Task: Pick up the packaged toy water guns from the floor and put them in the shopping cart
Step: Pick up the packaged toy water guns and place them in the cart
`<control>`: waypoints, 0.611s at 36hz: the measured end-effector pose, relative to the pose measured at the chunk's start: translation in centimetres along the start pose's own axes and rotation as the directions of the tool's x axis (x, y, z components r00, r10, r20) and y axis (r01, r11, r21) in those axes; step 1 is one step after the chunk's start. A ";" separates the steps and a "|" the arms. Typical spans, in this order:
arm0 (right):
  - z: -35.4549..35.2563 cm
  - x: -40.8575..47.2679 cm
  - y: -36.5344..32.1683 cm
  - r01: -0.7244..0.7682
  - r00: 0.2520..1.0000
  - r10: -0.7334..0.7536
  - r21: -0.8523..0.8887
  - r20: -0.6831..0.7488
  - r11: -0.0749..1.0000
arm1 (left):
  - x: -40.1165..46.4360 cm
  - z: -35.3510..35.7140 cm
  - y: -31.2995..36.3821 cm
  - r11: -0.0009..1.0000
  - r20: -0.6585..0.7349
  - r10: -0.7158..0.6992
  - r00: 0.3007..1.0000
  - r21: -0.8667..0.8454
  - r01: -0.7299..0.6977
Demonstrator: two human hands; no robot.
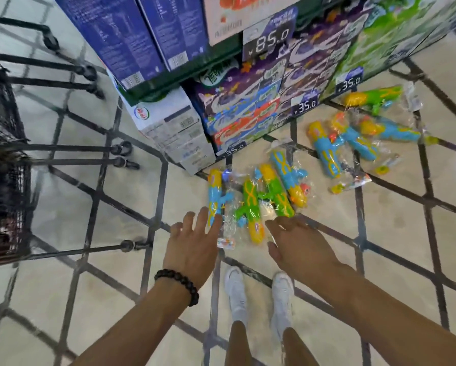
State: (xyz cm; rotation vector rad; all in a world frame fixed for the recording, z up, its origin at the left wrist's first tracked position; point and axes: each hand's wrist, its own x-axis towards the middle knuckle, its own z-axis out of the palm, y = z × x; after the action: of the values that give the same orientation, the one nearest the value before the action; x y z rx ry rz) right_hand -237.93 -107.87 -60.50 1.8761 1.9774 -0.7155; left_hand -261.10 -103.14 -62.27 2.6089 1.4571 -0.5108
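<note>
Several packaged toy water guns lie on the tiled floor in clear plastic bags. A near group sits just beyond my hands: a blue and yellow gun [215, 191], a green and yellow gun [250, 207], another green one [277, 192] and a blue one [287, 170]. A farther group [353, 138] lies to the right by the shelf. My left hand [192, 244], with a dark bead bracelet, hovers with fingers spread at the blue and yellow gun's near end. My right hand [298, 247] is stretched out, fingers straight, just short of the green guns. Neither holds anything. The shopping cart [7, 180] stands at the left edge.
A shelf stacked with boxed goods [248, 109] and price tags stands just beyond the guns. White cartons [174, 128] sit at its corner. Cart wheels and frame bars [121, 149] reach across the floor at left. My white shoes [258, 294] stand below the hands.
</note>
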 end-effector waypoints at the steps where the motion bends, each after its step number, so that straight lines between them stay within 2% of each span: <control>1: 0.6 0.6 0.1 -0.003 1.000 0.003 -0.004 0.000 1.000 | 0.4 0.8 0.1 1.000 0.010 -0.001 1.000 -0.005 0.001; 8: 7.5 6.6 1.6 -0.034 0.999 0.036 -0.066 0.030 0.997 | 3.2 9.3 0.2 0.999 0.054 -0.003 0.999 -0.043 0.005; 14: 16.8 13.5 2.8 -0.033 0.997 0.040 -0.095 0.069 0.995 | 6.8 19.8 -0.2 0.997 0.121 -0.031 0.992 -0.069 0.040; 19: 24.9 19.4 2.9 -0.089 0.986 0.104 -0.118 0.133 0.989 | 10.7 29.0 -0.6 0.995 0.208 -0.060 0.976 -0.071 0.076; 22: 29.2 23.1 3.4 -0.082 0.990 0.092 -0.093 0.107 0.992 | 13.4 34.5 -0.8 0.992 0.234 -0.089 0.968 -0.068 0.108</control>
State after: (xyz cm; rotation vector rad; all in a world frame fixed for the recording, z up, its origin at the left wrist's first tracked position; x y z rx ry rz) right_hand -239.58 -105.01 -97.78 1.8182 1.8169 -0.6813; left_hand -263.43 -100.73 -99.12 2.3341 1.5024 -0.7237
